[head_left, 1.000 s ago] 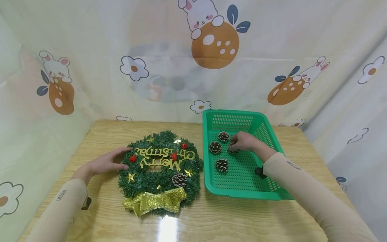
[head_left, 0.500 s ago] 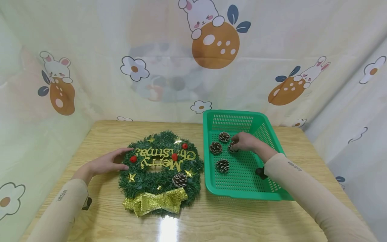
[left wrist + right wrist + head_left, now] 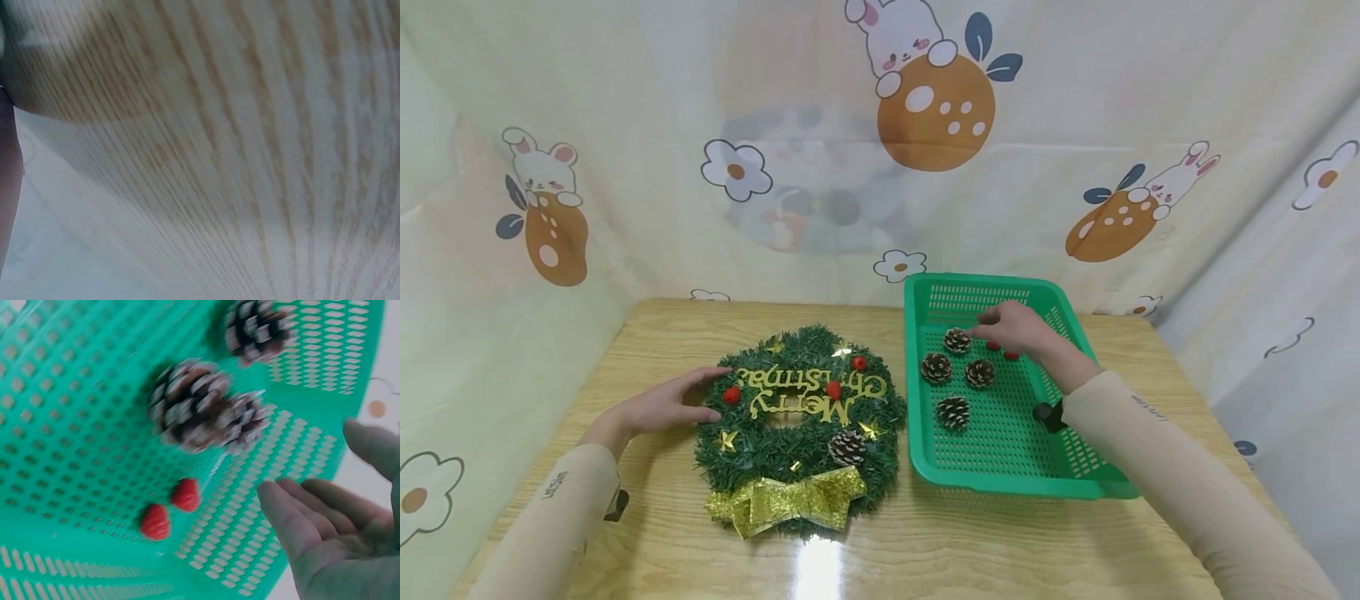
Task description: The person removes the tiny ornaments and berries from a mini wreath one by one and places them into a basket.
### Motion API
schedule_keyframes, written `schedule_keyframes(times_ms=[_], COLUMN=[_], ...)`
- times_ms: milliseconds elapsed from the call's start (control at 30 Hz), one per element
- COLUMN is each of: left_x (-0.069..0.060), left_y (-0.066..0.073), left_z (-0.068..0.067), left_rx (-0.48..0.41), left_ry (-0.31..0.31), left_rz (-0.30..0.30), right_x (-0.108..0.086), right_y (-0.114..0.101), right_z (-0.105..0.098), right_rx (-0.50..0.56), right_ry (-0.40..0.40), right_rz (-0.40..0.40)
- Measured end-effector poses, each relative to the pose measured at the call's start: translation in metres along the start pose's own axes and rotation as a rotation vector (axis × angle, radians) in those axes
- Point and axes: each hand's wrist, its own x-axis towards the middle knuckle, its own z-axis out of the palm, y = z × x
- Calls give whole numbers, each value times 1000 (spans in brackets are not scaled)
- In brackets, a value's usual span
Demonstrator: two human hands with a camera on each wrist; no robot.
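Left hand (image 3: pixel 658 406): grip wide, at 9 o'clock edge of wreath (image 3: pixel 790 451) | Right hand (image 3: pixel 1017 327): grip wide, over basket (image 3: pixel 1011 437) at 12 o'clock | basket: wreath's 3 o'clock, holding four cones (image 3: pixel 980 374), two berries (image 3: pixel 155 522)

Head view: bright and evenly lit, detail slightly soft
Worktop (image 3: pixel 985 550): hard white glare towards the near side, soft shadows beside the sleeves (image 3: pixel 1187 475)
Curtain (image 3: pixel 820 83): pale, low in contrast
Left wrist view: dim, hazy, out of focus
Right wrist view: pine cones (image 3: pixel 190 406) smeared by blur
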Motion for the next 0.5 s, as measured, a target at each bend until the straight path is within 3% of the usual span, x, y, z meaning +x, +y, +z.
schedule_keyframes(times_ms=[233, 500], left_x=[-1, -1], left_y=[2, 2], left_z=[-1, 0], left_rx=[12, 14], left_ry=[4, 8], left_rz=[5, 8], right_x=[-9, -12], right_y=[-26, -51], right_z=[-6, -3], right_rx=[52, 121], right_ry=[124, 162], right_rz=[-13, -34])
